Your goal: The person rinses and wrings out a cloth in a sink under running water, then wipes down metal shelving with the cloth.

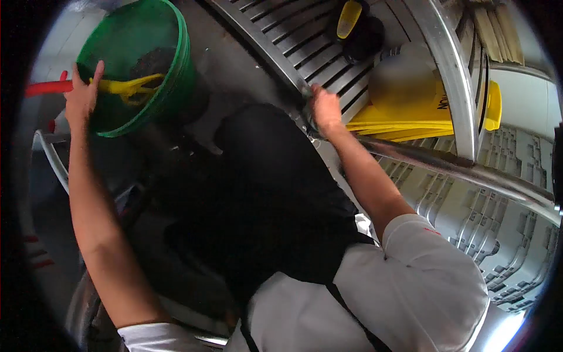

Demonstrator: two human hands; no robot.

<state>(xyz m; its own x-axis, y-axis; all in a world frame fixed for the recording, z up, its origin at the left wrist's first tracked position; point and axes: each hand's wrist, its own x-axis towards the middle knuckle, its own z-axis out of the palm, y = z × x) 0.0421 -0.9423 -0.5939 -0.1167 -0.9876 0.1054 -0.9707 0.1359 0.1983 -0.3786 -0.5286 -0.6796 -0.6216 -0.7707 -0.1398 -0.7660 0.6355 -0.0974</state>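
Note:
My left hand (84, 94) is at the near-left rim of a green bucket (183, 64), thumb on the inner side, fingers partly hidden. A tool with a red handle (47, 88) and a yellow forked head (132, 88) runs past this hand into the bucket. Dark material (158, 61) shows inside the bucket. My right hand (326, 110) is closed at the front edge of a slatted steel shelf (281, 29). Under its fingers is a crumpled greyish-green cloth (309, 108), mostly hidden, pressed against the metal edge.
Yellow folded floor signs (404, 120) lie on the shelf, beside a black and yellow object (350, 20). A curved steel upright (454, 70) and a rail (498, 188) stand on the right. Stacked grey crates (469, 217) are below. A pale curved frame (50, 158) is at the left.

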